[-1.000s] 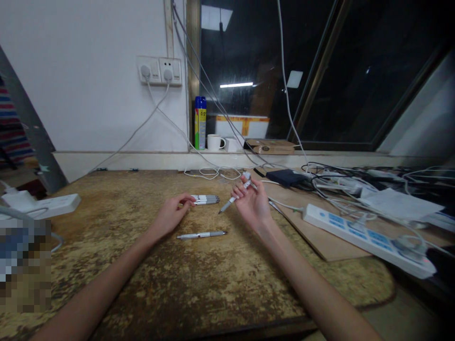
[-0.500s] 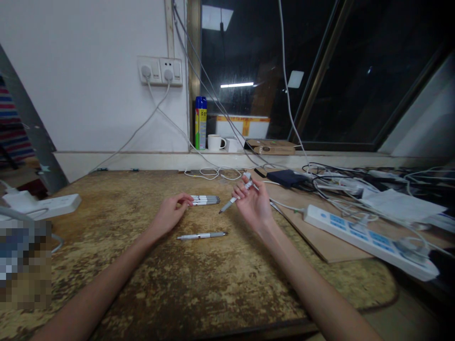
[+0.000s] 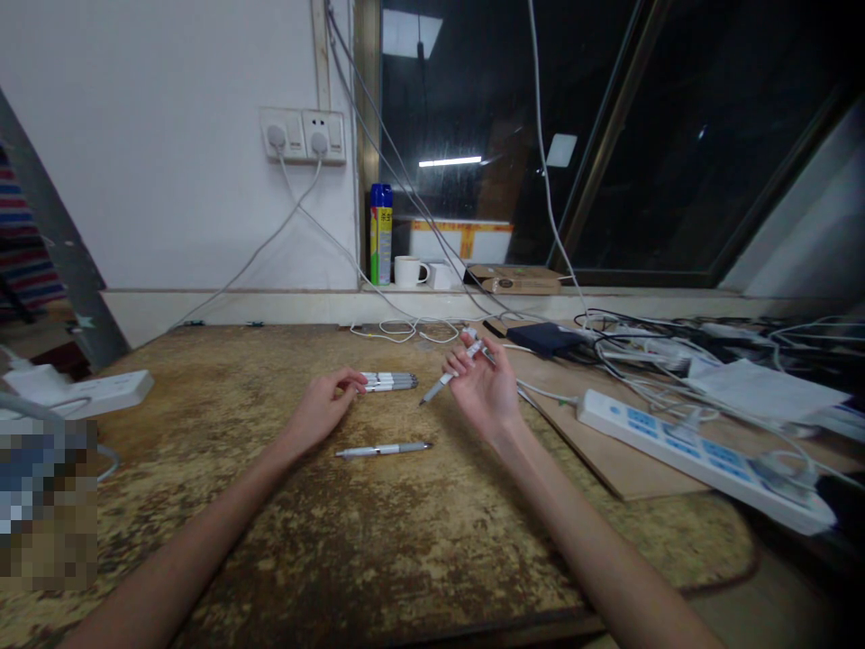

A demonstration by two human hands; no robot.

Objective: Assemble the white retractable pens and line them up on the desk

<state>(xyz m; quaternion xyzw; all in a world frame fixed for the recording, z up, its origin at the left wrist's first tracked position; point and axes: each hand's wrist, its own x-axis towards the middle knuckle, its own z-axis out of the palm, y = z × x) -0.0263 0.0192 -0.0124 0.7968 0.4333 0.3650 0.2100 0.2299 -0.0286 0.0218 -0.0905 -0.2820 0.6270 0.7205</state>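
Several grey and white pens (image 3: 392,382) lie side by side on the worn wooden table (image 3: 405,559). My left hand (image 3: 328,406) rests at their left ends, its thumb and fingertips closed around them. Nearer to me a single pen (image 3: 384,450) lies crosswise by itself. My right hand (image 3: 483,383) is turned palm up to the right of the row, with its fingers curled around another pen (image 3: 437,389). That pen slants, its dark tip pointing down and left towards the table.
A white power strip (image 3: 703,460) crosses a brown board (image 3: 622,460) on the right, beside tangled cables and a dark blue box (image 3: 547,339). Another power strip (image 3: 114,394) is at the left. A mug (image 3: 408,270) and spray can (image 3: 381,236) stand on the sill.
The pen in my right hand has shifted very slightly to the right, and its fingers have moved a little. My left hand and the pens on the table look the same.
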